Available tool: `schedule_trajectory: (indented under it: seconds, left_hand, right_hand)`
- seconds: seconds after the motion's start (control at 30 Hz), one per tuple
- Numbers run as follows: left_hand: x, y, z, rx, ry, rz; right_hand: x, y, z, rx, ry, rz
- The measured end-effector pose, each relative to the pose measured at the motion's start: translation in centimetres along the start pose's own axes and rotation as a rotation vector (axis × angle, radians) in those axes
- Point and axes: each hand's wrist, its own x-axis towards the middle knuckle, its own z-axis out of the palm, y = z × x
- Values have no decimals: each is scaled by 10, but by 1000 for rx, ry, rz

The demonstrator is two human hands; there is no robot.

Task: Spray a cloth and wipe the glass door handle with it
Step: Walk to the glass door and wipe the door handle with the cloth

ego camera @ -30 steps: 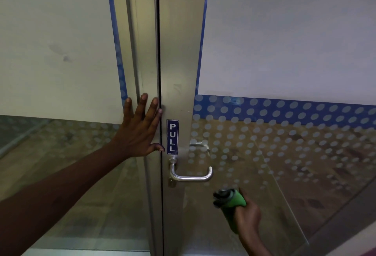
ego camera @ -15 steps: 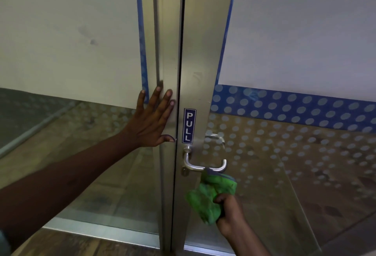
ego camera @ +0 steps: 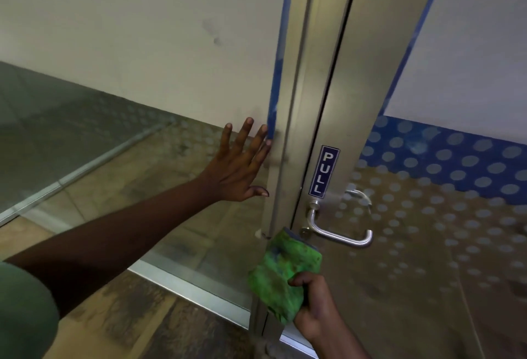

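Observation:
A silver lever handle [ego camera: 340,233] sticks out from the metal frame of the glass door [ego camera: 427,244], below a blue PULL sign [ego camera: 323,171]. My right hand [ego camera: 316,306] grips a bunched green cloth [ego camera: 283,274], whose top edge sits just left of and below the handle's base. My left hand [ego camera: 242,166] lies flat with spread fingers against the glass panel beside the left frame post. No spray bottle shows in this view.
Frosted white film with a blue dotted band [ego camera: 445,159] covers the upper door glass. A metal floor rail [ego camera: 182,281] runs under the left panel. Behind the glass lies tiled floor, and wood-look floor [ego camera: 119,327] is at my feet.
The view has swung left and closer. My right hand with the green cloth has dropped from the handle's bar to below its base. My left hand stays flat on the glass.

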Motion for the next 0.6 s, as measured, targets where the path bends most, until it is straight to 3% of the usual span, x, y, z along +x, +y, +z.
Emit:
schedule_trajectory:
  seconds: [0.3,0.6]
  left_hand:
    - [-92,-55,-38,93,-195,-203]
    - [-240,-128,-124,207,-387,-479]
  right_hand:
    - [35,42,59,-166,-134,97]
    - [56,139,162,-381,-211,110]
